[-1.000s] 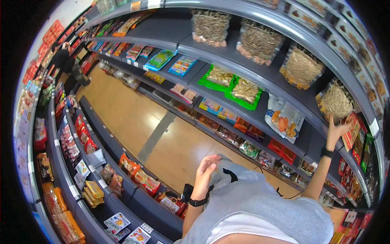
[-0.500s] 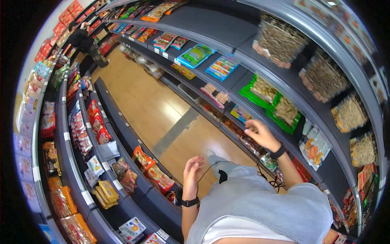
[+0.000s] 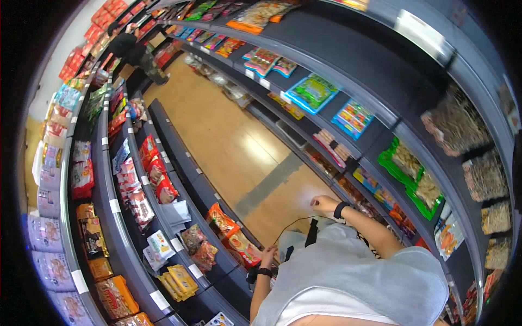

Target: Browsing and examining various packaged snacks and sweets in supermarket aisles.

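Observation:
My right hand [image 3: 324, 204] is held out over the aisle floor in front of my body, its fingers loosely bent and a little apart, with nothing seen in it. A black band [image 3: 341, 209] circles that wrist. Lower and to the left, my left hand [image 3: 268, 255] hangs beside the left shelves, also empty as far as I can see, its fingers loosely curled. Nearest to it lies an orange and red snack packet [image 3: 241, 246]. A thin black cable [image 3: 293, 221] runs between my hands, in front of my grey top [image 3: 353, 271].
Tiered shelves flank the aisle floor [image 3: 217, 130]. On the right are green bags of dried food [image 3: 426, 195], a blue-green packet [image 3: 312, 93] and clear bags of brown dried goods [image 3: 457, 122]. Yellow packets [image 3: 178, 281] sit at left. A person in dark clothes [image 3: 133, 51] stands far off.
The view has shifted, so the shelves appear further right and lower. My right hand has moved away from the right shelves toward my body's middle; my left hand has dropped lower.

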The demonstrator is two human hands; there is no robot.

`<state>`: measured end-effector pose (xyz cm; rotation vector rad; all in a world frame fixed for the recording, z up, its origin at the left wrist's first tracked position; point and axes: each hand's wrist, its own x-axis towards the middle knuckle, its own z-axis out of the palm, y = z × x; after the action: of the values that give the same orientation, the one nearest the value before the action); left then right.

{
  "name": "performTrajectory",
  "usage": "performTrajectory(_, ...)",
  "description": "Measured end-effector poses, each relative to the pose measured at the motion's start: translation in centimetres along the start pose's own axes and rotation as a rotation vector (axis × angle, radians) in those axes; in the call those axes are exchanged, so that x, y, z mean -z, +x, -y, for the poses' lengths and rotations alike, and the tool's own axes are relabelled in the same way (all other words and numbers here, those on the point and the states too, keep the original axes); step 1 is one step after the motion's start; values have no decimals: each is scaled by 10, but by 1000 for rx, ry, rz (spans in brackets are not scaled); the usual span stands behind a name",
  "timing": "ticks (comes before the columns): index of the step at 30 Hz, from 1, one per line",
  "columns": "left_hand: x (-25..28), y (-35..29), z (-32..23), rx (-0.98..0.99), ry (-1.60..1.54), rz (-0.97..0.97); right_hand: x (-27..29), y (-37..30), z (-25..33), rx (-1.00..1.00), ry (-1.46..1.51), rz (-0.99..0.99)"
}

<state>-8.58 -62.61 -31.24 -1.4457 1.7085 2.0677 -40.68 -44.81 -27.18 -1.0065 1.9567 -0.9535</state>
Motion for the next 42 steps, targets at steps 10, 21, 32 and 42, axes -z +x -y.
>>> performTrajectory(10,65,108,-79,-163,849,-53,-74,73,-5,-607,-316,306)
performTrajectory(21,152,245,-123,-516,1485,664,-104,130,69,-630,-454,238)
performTrajectory(32,112,232,-208,-208,1346,1039,-143,52,68,-870,42,-110)
performTrajectory(42,27,227,-264,272,1293,1745,-147,14,83,-832,370,65)
